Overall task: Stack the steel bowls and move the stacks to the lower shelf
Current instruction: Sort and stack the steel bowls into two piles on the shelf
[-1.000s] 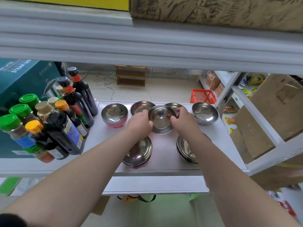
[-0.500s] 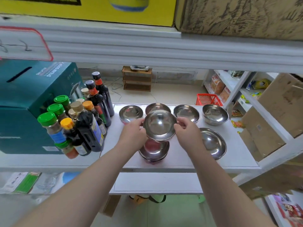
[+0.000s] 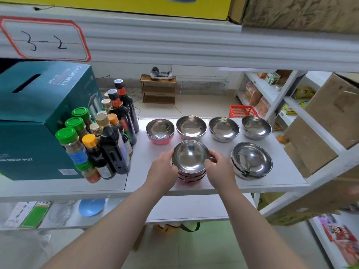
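Observation:
A steel bowl (image 3: 190, 156) rests on top of a stack of bowls (image 3: 191, 176) near the front edge of the white shelf (image 3: 281, 171). My left hand (image 3: 162, 170) grips the bowl's left rim and my right hand (image 3: 218, 169) grips its right rim. A second stack of steel bowls (image 3: 251, 162) stands to the right. Along the back of the shelf sits a row of single bowls: a pink-sided one (image 3: 160, 131), then three steel ones (image 3: 191, 127) (image 3: 223, 129) (image 3: 256, 127). The lower shelf (image 3: 194, 208) shows beneath the front edge.
Sauce bottles and spice jars (image 3: 104, 136) crowd the shelf to the left, beside a teal soup pot box (image 3: 35, 117). A blue dish (image 3: 91, 207) and packets lie on the lower shelf at left. Cardboard boxes (image 3: 334, 117) fill the racks on the right.
Both hands have carried the steel bowl from the back row toward me and lowered it onto the front stack. The view has tilted up and widened.

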